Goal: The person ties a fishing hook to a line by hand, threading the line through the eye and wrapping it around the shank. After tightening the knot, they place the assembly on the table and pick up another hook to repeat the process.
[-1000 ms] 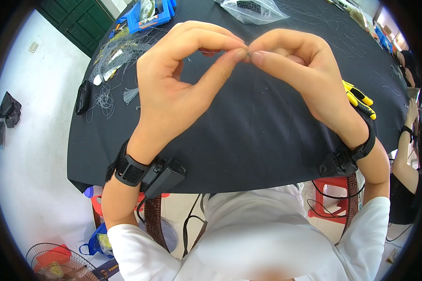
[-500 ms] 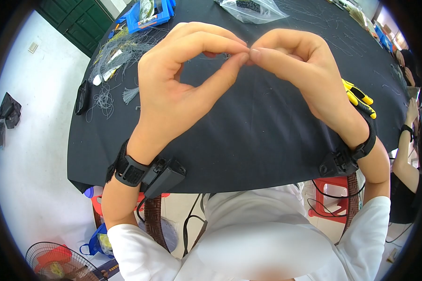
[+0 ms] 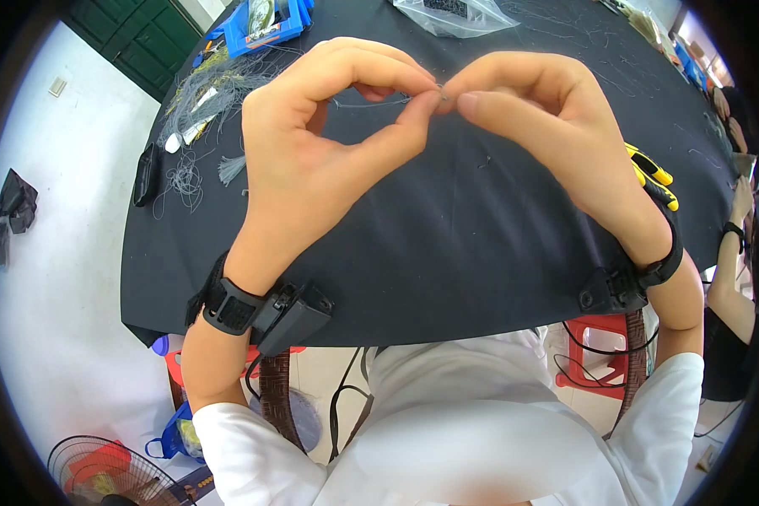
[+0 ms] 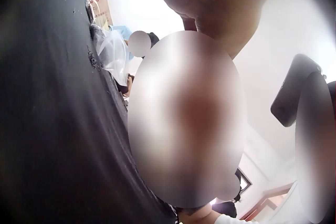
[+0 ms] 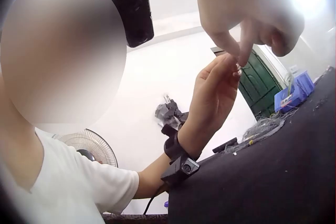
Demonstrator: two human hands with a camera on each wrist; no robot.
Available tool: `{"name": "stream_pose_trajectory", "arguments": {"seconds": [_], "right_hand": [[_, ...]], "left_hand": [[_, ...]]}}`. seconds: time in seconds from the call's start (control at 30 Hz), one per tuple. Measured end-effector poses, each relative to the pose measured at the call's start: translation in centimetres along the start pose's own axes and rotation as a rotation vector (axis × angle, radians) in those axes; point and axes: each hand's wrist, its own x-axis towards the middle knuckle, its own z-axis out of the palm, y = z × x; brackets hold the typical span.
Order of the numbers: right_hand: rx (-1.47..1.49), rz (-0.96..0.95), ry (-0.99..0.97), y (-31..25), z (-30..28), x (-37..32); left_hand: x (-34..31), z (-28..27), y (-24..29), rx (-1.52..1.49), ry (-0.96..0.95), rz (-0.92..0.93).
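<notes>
Both hands meet above the black table, fingertips nearly touching. The left hand (image 3: 312, 152) pinches a tiny piece with a thin thread (image 3: 367, 104) between thumb and index finger. From the other side the right hand (image 3: 557, 135) holds thumb and forefinger close together at the same tiny piece (image 3: 442, 94), which is too small to make out. The right wrist view has the left hand (image 5: 212, 95) upright, its fingertips under those of the right hand (image 5: 252, 19). In the left wrist view much is blurred.
Tangled clear line (image 3: 215, 93) and a blue tray (image 3: 266, 34) lie at the back left, with a black case (image 3: 148, 174) near the left edge. A plastic bag (image 3: 460, 17) is at the back. Yellow-handled pliers (image 3: 649, 173) rest beside the right forearm.
The fingertips of the two hands have come slightly apart, the left hand shifting a little left. A thin thread now shows behind the left thumb and index finger.
</notes>
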Motion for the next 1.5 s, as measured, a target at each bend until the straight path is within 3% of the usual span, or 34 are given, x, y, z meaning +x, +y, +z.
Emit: {"name": "stream_pose_trajectory", "arguments": {"seconds": [0.07, 0.17, 0.67, 0.97, 1.5], "right_hand": [[-0.087, -0.012, 0.033, -0.18, 0.17, -0.28], [-0.097, -0.182, 0.095, 0.15, 0.5, -0.32], [-0.083, -0.213, 0.077, 0.35, 0.37, -0.13], [-0.028, -0.174, 0.064, 0.39, 0.44, -0.31], [0.253, 0.14, -0.01, -0.04, 0.07, -0.06]], "left_hand": [[-0.05, 0.1, 0.01, -0.03, 0.001, -0.027], [-0.03, 0.12, -0.02, -0.043, 0.006, -0.018], [0.03, 0.15, -0.03, -0.032, 0.008, 0.034], [0.09, 0.06, -0.01, 0.007, 0.009, 0.072], [0.23, -0.21, 0.01, 0.165, -0.001, 0.151]]}}
